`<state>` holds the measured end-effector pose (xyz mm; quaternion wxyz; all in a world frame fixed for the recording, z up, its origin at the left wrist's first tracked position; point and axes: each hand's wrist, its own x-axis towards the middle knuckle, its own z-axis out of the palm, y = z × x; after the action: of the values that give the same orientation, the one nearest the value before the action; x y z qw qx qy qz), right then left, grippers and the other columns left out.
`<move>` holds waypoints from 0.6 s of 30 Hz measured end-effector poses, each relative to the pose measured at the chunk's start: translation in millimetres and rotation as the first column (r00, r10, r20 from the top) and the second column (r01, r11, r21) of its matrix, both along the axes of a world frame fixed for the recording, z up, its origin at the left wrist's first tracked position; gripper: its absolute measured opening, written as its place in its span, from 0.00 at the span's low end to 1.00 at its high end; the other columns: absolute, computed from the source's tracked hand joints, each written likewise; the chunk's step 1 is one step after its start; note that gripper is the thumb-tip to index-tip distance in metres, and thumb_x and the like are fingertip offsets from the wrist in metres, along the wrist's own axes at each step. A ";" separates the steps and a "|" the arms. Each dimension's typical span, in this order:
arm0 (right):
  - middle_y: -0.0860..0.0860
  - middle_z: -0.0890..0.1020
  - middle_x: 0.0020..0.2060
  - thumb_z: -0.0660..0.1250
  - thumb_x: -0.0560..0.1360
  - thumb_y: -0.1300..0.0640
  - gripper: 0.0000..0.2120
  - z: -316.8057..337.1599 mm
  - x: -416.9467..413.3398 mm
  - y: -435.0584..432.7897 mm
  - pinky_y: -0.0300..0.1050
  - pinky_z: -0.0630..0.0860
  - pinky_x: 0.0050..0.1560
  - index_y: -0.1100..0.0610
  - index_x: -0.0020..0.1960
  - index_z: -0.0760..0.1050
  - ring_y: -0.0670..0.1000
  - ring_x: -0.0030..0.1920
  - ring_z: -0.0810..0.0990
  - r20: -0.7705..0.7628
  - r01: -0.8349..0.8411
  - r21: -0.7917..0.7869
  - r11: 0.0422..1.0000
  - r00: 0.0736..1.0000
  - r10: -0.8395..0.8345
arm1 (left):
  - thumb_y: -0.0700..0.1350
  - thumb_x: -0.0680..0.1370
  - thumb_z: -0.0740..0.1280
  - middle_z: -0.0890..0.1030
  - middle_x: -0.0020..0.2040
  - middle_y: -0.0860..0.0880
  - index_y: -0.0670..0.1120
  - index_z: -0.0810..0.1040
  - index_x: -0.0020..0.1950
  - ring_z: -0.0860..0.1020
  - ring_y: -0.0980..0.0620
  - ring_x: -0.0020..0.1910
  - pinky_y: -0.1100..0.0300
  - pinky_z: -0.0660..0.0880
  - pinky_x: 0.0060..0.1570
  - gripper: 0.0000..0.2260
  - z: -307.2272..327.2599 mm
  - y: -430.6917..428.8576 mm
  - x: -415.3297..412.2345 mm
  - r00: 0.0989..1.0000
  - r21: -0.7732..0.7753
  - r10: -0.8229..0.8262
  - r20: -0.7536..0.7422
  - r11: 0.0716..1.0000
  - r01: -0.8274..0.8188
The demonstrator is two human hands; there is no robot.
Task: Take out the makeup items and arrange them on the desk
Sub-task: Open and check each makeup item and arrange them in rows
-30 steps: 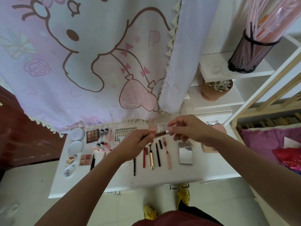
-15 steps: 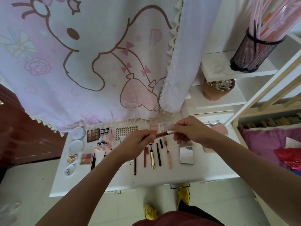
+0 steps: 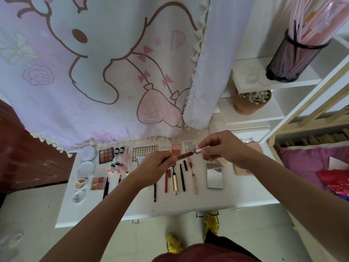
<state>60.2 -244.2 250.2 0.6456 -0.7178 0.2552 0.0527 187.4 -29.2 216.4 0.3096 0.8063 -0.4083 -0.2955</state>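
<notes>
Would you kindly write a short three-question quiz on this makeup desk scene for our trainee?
1. True or false: the left hand and the right hand both grip the slim brown tube.
2. Which lies on the desk right of the row of pencils? A) small mirror B) scissors C) comb
3. What fills the brown pot on the shelf?
Key: 1 true; 2 A; 3 cotton swabs.
</notes>
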 end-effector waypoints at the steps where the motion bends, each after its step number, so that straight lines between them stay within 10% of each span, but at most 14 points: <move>1: 0.56 0.84 0.34 0.72 0.71 0.70 0.07 -1.3 -0.5 -1.7 0.40 0.80 0.38 0.63 0.48 0.82 0.52 0.35 0.81 0.001 0.009 0.010 1.000 1.000 -0.009 | 0.51 0.82 0.60 0.72 0.32 0.49 0.56 0.74 0.39 0.68 0.53 0.30 0.56 0.67 0.34 0.11 -1.0 0.2 0.1 1.000 -0.001 0.005 -0.006 1.000 -0.005; 18: 0.58 0.84 0.40 0.72 0.72 0.68 0.11 -41.1 16.7 -14.8 0.45 0.81 0.39 0.61 0.53 0.79 0.50 0.37 0.83 -0.025 0.263 0.146 0.954 0.965 -0.263 | 0.46 0.81 0.61 0.77 0.40 0.49 0.52 0.75 0.46 0.73 0.53 0.37 0.54 0.74 0.41 0.06 -47.0 -18.6 -46.2 0.967 0.112 0.118 -0.225 0.989 -0.095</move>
<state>76.9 -259.0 209.1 0.6978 -0.6274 0.3455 -0.0129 141.1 -47.8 169.4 0.3296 0.8017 -0.3101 -0.3905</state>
